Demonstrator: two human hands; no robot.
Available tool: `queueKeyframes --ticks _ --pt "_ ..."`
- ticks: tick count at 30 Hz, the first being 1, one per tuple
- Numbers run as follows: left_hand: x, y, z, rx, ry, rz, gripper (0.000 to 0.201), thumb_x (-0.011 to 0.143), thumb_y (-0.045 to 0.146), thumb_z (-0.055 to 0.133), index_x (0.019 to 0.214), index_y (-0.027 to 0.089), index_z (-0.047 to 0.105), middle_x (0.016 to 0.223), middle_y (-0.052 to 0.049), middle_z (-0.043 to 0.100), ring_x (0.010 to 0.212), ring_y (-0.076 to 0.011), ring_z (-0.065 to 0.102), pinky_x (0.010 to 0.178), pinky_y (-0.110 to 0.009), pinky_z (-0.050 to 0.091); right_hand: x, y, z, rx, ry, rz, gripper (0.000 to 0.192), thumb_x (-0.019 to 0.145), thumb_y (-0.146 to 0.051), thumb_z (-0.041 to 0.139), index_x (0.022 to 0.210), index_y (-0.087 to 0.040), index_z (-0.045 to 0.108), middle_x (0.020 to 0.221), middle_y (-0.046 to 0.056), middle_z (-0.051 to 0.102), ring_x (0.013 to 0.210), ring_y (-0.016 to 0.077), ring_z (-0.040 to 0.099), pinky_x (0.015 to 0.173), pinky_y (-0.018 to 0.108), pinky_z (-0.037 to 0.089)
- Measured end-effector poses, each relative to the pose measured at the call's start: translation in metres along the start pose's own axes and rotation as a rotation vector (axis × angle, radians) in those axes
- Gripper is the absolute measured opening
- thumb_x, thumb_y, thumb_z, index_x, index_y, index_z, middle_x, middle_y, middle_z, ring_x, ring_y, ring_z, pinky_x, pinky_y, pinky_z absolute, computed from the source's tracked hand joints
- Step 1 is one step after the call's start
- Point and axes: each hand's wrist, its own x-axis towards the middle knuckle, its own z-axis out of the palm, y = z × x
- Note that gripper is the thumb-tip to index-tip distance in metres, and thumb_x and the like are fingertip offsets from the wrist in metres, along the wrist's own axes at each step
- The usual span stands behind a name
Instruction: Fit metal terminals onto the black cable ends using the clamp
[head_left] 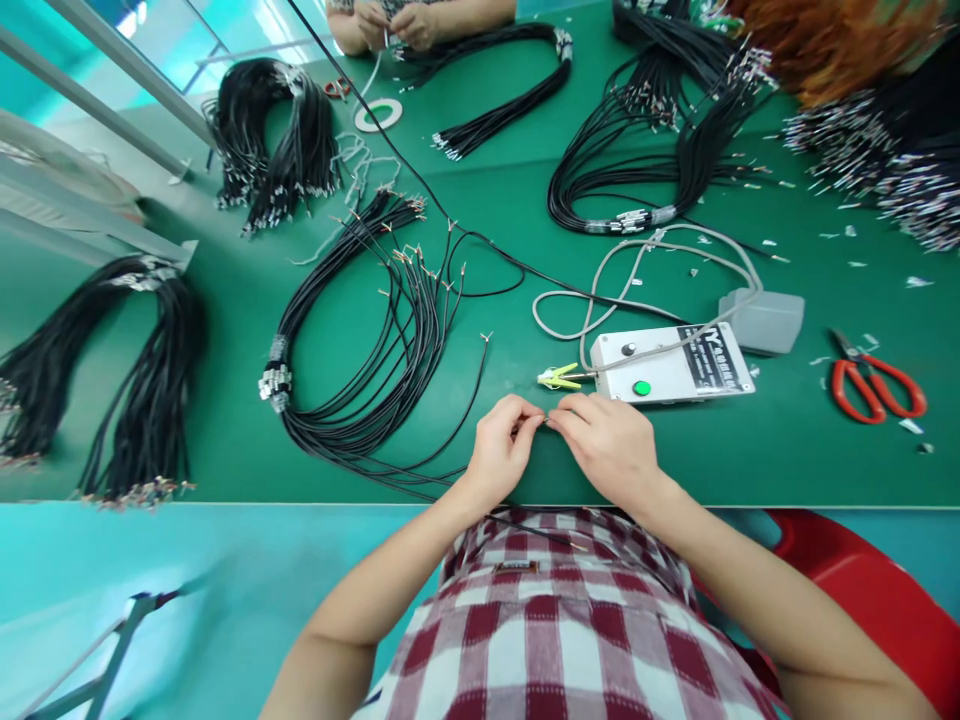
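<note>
**Both hands pinched on one thin wire at the near table edge**

From my feed, biggest first:

- Green table (787,450) fills the view; its near edge runs just under the wrists.
- Black cable bundles: a large looped one (360,380) left of centre, banded with a silver tie at its left bend and its bare ends fanned out at the top. Two more bundles lie at far left (142,380) and upper left (285,140), another coil sits upper centre-right (675,150).
- White control box (671,365) with a green button, just beyond the right hand; a grey cord loops from it to a grey pedal (765,320) beside it. A yellow clip (559,377) sits at the box's left end.
- Red-handled scissors (874,385) far right, well apart from the hands.
- A co-worker's hands (394,22) at the top edge, on another bundle.
- Left hand (499,450): fingers closed narrow, pinching a thin black wire (457,410) at its tip.
- Right hand (607,440): fingertips closed, meeting the left's at the same spot. I can't tell what's between them, too small.
- The wire trails left from the pinch back into the looped bundle.
</note>
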Motion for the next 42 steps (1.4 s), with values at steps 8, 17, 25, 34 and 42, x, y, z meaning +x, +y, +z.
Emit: queueKeyframes --ticks 8,17,25,34,42 --pt "0.025 0.001 -0.011 -0.189 0.062 -0.15 0.013 0.089 0.026 0.059 0.08 0.017 0.057 0.068 0.002 0.056 0.053 -0.0074 0.048 0.05 -0.019 0.035 0.035 0.035 -0.006 -0.137 -0.108 -0.016 0.026 0.086 -0.027 0.074 0.108 -0.015 0.068 0.112 0.007 0.074 0.104 0.0258 0.054 0.081 0.04 0.032" --pt "0.042 -0.004 -0.005 -0.072 0.081 -0.099 0.014 0.089 0.024 0.056 0.077 0.018 0.054 0.066 0.003 0.053 0.049 -0.0069 0.043 0.048 -0.02 0.029 0.045 0.043 0.004 -0.206 -0.205 -0.097 0.015 0.092 -0.01 0.059 0.081 -0.018 0.066 0.081 0.005 0.071 0.091 0.0237 0.053 0.088 0.039 0.028" --pt "0.047 -0.011 0.002 0.083 0.077 -0.05 0.014 0.09 0.02 0.054 0.076 0.018 0.054 0.073 0.001 0.058 0.058 -0.0102 0.051 0.056 -0.022 0.037 0.048 0.041 0.002 -0.214 -0.226 -0.094 0.013 0.089 -0.01 0.061 0.081 -0.018 0.065 0.081 0.005 0.069 0.091 0.0237 0.052 0.086 0.039 0.028" --pt "0.048 -0.012 0.003 0.056 0.058 -0.089 0.013 0.089 0.022 0.055 0.077 0.018 0.056 0.073 0.0 0.061 0.057 -0.0107 0.053 0.056 -0.022 0.038 0.028 0.045 -0.024 -0.079 -0.051 0.003 0.016 0.091 -0.029 0.068 0.104 -0.019 0.067 0.109 0.006 0.075 0.106 0.0257 0.059 0.099 0.044 0.032" --pt "0.048 -0.012 0.002 0.026 0.051 -0.099 0.013 0.089 0.024 0.058 0.077 0.018 0.057 0.071 0.001 0.061 0.059 -0.0108 0.054 0.054 -0.021 0.036 -0.06 0.05 -0.027 0.038 0.282 0.299 0.013 0.089 -0.014 0.064 0.094 -0.025 0.064 0.117 0.004 0.076 0.105 0.0255 0.066 0.094 0.043 0.044"
